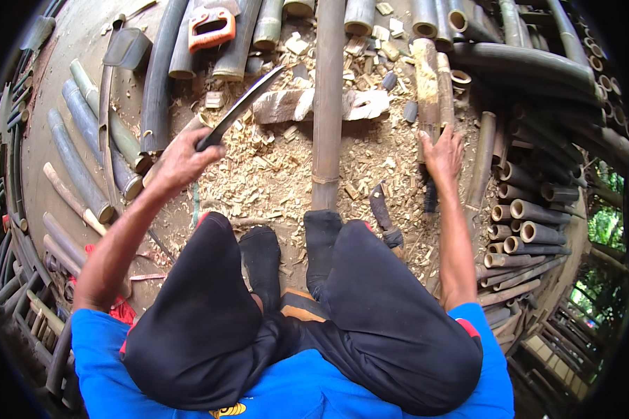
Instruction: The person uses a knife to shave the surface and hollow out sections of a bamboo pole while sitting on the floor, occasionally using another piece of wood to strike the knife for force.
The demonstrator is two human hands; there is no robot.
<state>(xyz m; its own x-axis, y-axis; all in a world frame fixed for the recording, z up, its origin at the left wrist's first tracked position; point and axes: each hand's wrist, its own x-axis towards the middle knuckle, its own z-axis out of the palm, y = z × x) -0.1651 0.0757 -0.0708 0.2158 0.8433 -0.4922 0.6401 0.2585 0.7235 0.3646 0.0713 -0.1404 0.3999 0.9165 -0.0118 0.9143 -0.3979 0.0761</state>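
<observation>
At ten o'clock: left hand (186,158) clamped on long, narrow, dark-bladed knife (241,105). At twelve: long, round, brown bamboo pole (328,77), laid across rough, pale wooden block (279,107). At two: right hand (442,153) at near ends of pale, shaved bamboo lengths (426,80); grip indeterminable.

Knife (242,106): metal blade, smooth, glossy along edge; black handle, matt. Long bamboo pole (327,105): smooth, dull skin, raised ring at node. Shaved bamboo piece (425,80): pale, rough, fibrous. Wooden block (283,107): coarse, splintered, matt. Chips (258,174): dry wood-like flakes, ragged. Saw handle (223,31): orange plastic, smooth, slightly glossy. Container (128,49): translucent plastic, smooth. Trousers (182,314): black cloth, smooth, creased. Socks (263,262): knitted-looking cloth, matt. Shirt (314,384): blue cloth, soft, matt.
</observation>
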